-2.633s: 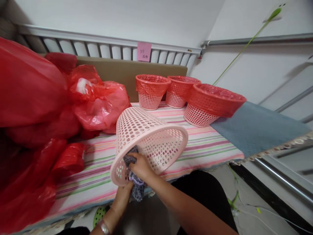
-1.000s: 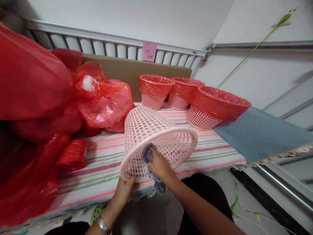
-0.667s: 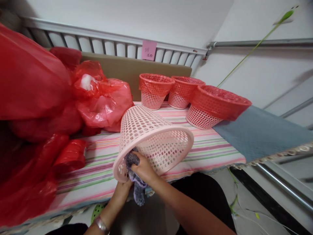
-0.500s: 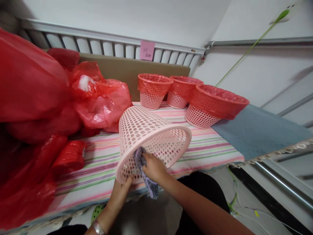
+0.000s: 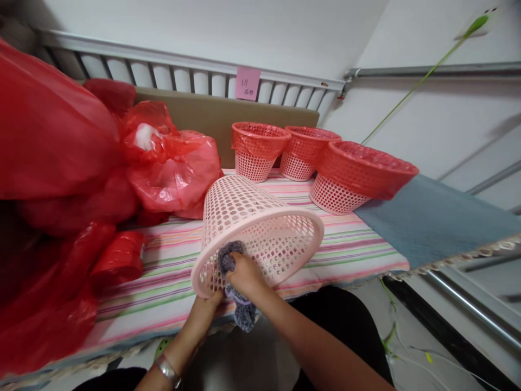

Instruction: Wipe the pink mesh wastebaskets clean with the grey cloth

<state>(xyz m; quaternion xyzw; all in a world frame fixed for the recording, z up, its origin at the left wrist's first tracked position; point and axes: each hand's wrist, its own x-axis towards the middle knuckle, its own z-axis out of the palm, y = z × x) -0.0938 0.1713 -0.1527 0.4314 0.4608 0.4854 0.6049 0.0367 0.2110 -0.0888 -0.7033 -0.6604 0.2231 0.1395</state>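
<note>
Fingers of my right hand (image 5: 243, 274) are closed on a grey-purple cloth (image 5: 245, 317), pressing it against the inside wall of the pink basket (image 5: 252, 217), just within its lower rim. Part of the cloth hangs below that rim. My left hand (image 5: 205, 310) grips the same rim from beneath, right beside the cloth. The basket is tipped on its side on the striped bed cover (image 5: 345, 250), mouth facing me. Behind the basket stand three baskets lined with red bags (image 5: 358, 174) in a row. Left of the basket, red plastic bags (image 5: 171, 168) are heaped. Right of the basket lies a blue-grey mat (image 5: 427, 217).
</note>
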